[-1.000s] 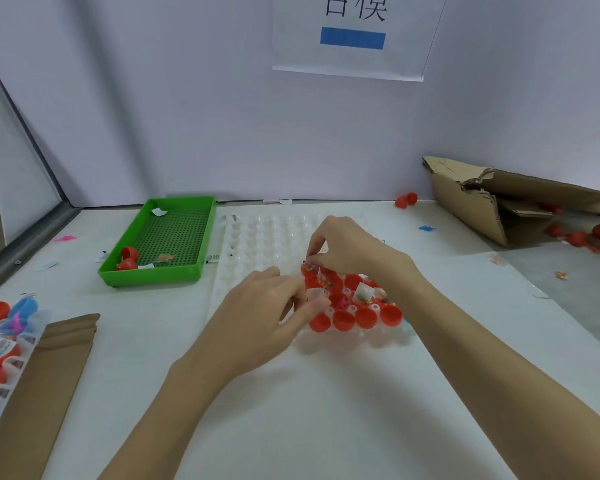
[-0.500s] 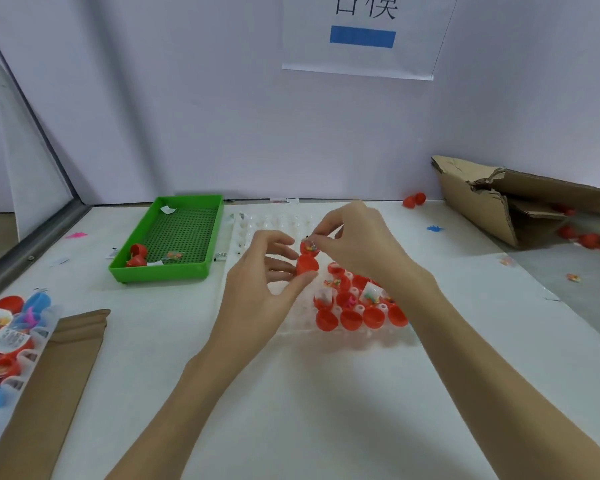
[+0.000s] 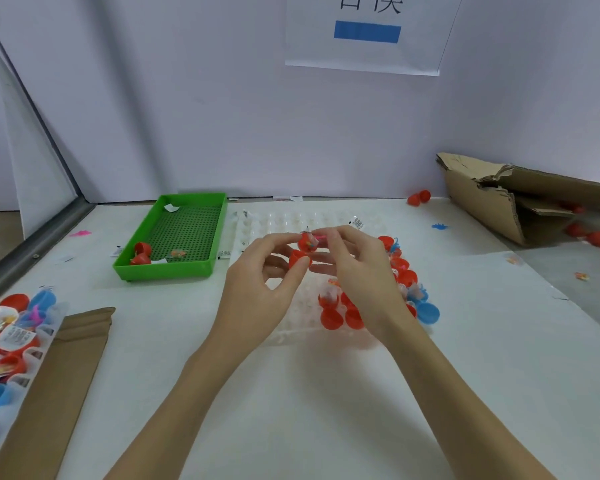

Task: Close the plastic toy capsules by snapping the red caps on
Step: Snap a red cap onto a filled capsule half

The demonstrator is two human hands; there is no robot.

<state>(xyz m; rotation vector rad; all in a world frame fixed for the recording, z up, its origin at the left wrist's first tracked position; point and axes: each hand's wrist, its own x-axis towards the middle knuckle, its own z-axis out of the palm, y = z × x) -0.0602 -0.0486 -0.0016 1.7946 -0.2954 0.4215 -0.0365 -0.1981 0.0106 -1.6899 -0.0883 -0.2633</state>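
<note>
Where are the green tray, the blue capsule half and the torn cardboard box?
green tray [image 3: 167,271], head view, front wall.
blue capsule half [image 3: 427,313], head view, centre of its shell.
torn cardboard box [image 3: 482,202], head view, left side panel.

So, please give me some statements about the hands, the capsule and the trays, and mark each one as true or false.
1. The left hand pinches a red cap. True.
2. The right hand holds a capsule half above the white dimpled tray. True.
3. The red cap is already snapped shut on the capsule half. False: the two pieces are close together but still separate.
4. The green tray lies to the right of the white dimpled tray. False: it lies to its left.
5. A blue cap lies at the right edge of the group of red capsules. True.
</note>
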